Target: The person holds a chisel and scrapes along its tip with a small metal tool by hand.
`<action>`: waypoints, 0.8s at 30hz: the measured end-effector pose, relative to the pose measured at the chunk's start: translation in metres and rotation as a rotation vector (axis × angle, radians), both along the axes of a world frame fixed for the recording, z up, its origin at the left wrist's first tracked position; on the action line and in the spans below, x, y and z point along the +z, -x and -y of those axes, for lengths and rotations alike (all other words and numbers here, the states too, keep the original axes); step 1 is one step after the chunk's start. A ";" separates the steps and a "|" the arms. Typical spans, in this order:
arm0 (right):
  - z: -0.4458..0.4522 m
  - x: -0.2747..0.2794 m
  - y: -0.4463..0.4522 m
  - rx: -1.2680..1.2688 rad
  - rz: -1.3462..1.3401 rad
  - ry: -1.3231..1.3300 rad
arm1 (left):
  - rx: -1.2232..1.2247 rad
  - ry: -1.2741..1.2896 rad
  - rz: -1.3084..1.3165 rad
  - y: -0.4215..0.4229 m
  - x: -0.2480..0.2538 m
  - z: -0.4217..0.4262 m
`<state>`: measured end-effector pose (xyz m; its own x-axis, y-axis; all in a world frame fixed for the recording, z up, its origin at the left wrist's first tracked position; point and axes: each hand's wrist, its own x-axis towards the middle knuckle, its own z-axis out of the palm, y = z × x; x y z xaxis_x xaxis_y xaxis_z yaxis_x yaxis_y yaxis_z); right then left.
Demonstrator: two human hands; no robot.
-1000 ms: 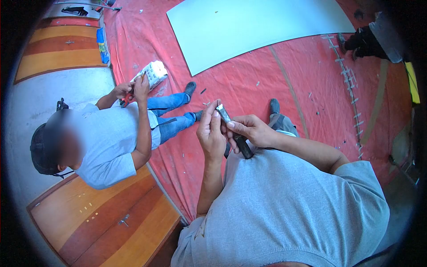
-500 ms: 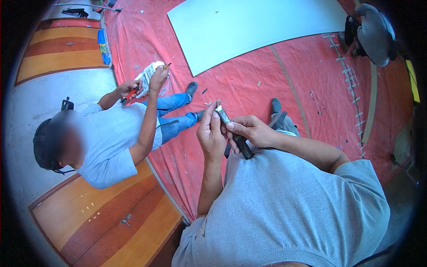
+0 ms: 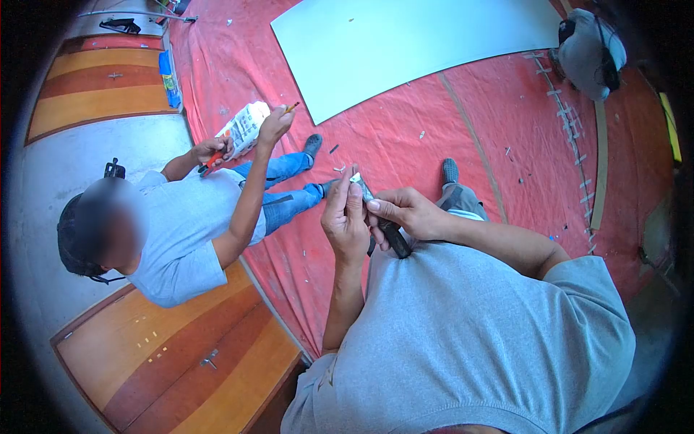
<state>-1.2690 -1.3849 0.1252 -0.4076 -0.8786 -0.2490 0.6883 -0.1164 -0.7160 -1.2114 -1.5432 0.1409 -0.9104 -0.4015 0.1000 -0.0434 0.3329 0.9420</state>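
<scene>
My left hand (image 3: 345,220) is closed near the white-tipped end of a tool with a dark handle and a greyish flat front part (image 3: 392,237). Its fingertips press about the pale tip, and the exact kind of tool is hard to make out. My right hand (image 3: 407,212) is closed round the middle of the same tool, thumb on top. The dark handle end points back toward my grey shirt. Both hands are close together in front of my chest.
To my left, a co-worker (image 3: 184,231) holds a white printed packet (image 3: 246,126), a red-handled tool and a thin brownish stick. A large white panel (image 3: 412,50) lies on the red floor sheet (image 3: 405,137). Wood-patterned doors (image 3: 195,347) stand at left; another person (image 3: 589,58) bends at upper right.
The co-worker's hand with the thin stick has moved away from the packet, to the right, and more of the packet shows. My hands stay nearly in place on the tool.
</scene>
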 end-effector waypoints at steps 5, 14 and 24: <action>0.000 -0.001 -0.002 -0.003 -0.003 -0.018 | 0.043 -0.037 0.057 -0.002 0.002 -0.002; 0.001 -0.006 -0.003 -0.042 -0.015 -0.038 | 0.139 -0.200 0.078 0.001 -0.005 -0.008; -0.004 -0.012 0.001 -0.143 0.001 -0.048 | 0.173 -0.446 0.222 -0.005 -0.009 -0.014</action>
